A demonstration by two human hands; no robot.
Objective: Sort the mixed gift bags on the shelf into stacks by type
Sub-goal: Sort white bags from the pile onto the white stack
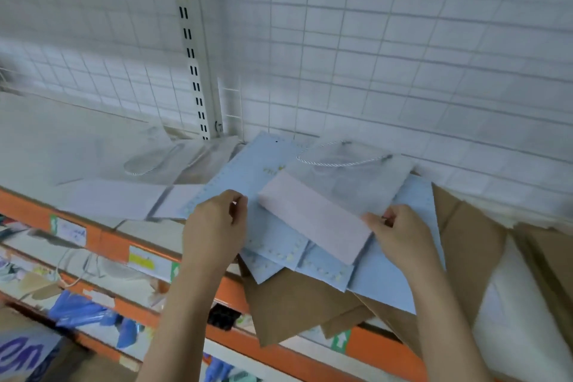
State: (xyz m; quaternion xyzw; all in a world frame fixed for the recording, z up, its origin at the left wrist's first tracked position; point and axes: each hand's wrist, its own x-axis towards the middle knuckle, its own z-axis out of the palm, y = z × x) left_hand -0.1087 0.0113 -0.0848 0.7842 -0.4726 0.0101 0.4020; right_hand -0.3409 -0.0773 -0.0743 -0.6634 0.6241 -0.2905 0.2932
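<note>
Sorting partly done, by appearance. Left hand (pixel 214 226) pinching edge of blue bags (pixel 273 236); right hand (pixel 400 236) gripping corner of grey bag (pixel 350 186) lying flat atop blue bags on shelf (pixel 102 146). Separate pale bags (pixel 124 198) lying left. Brown bags (pixel 294 307) underneath, overhanging orange shelf edge (pixel 108 245), not yet sorted.

Both hands are on the messy pile of flat bags up on the shelf (pixel 102 232). The left hand (pixel 214 226) pinches the edge of a light blue bag (pixel 276 236), while the right hand (pixel 400 236) grips the corner of a pale marbled bag (pixel 350 186) with a twisted cord handle on top. Brown paper bags (pixel 297 304) stick out underneath, hanging over the orange shelf edge.
</note>
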